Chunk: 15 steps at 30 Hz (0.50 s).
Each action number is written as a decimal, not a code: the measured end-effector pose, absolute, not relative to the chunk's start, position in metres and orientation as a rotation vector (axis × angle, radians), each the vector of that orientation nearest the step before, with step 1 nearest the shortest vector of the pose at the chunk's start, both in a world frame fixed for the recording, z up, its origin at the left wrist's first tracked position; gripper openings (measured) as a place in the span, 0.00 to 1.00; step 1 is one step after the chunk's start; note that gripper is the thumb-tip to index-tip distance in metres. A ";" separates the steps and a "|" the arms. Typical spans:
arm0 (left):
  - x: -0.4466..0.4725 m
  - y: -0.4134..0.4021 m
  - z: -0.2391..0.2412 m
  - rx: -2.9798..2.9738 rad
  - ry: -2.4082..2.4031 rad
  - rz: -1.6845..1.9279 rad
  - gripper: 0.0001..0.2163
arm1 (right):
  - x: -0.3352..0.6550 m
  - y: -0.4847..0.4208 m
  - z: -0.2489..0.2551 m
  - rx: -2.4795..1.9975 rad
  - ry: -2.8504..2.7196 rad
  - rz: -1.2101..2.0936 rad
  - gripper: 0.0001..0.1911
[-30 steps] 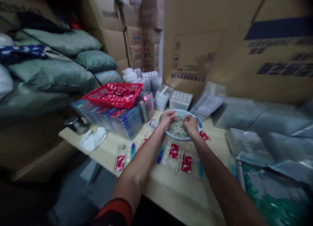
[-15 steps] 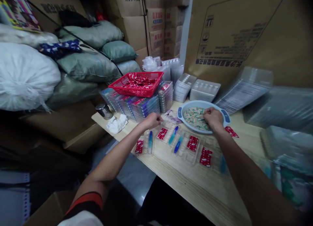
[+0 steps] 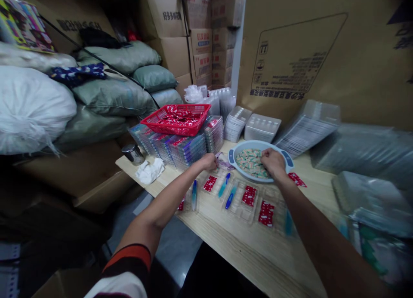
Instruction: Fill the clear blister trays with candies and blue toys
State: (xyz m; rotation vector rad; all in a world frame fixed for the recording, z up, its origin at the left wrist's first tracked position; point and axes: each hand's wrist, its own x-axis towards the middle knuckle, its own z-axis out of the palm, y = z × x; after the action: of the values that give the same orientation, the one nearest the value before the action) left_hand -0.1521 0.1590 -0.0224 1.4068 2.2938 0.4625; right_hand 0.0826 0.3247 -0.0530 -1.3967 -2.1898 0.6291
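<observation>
My right hand (image 3: 273, 163) rests with curled fingers on small pastel packets (image 3: 252, 162) inside a pale blue two-handled basin (image 3: 245, 145). My left hand (image 3: 209, 161) sits just left of the basin, by a crumpled clear-and-purple wrapper (image 3: 225, 163), and its fingertips are hidden. Clear plastic blister trays (image 3: 240, 212) lie on the wooden table (image 3: 245, 242) below both hands. They hold red packets (image 3: 249, 195) and blue-and-clear slim items (image 3: 229, 200). One loose red packet (image 3: 297, 179) lies right of the basin.
A red plastic basket (image 3: 176, 119) of red packets sits on stacked trays (image 3: 187, 151) behind my left hand. A steel cup (image 3: 133, 154) and white cloth (image 3: 150, 170) stand at the table's left end. Clear tray stacks, plastic-wrapped bundles, sacks and cardboard boxes surround the table.
My left hand has moved from the basin out to its left side, and my right hand has stayed in the basin. The whole view has swung, bringing more of the table into sight.
</observation>
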 end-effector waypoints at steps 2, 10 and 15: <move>-0.153 0.159 -0.026 1.433 2.289 0.455 0.06 | 0.079 0.324 -0.052 -1.396 -2.235 0.631 0.16; -0.157 0.154 -0.038 1.501 2.277 0.363 0.08 | 0.074 0.324 -0.054 -1.401 -2.405 0.601 0.16; -0.148 0.149 -0.040 1.498 2.349 0.397 0.07 | 0.072 0.320 -0.051 -1.417 -2.488 0.570 0.18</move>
State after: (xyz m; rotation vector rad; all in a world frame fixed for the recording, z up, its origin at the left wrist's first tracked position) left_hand -0.1481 0.1492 -0.0399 1.4981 2.3492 0.3968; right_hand 0.0723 0.3201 -0.0514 -1.4171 -2.4880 0.5703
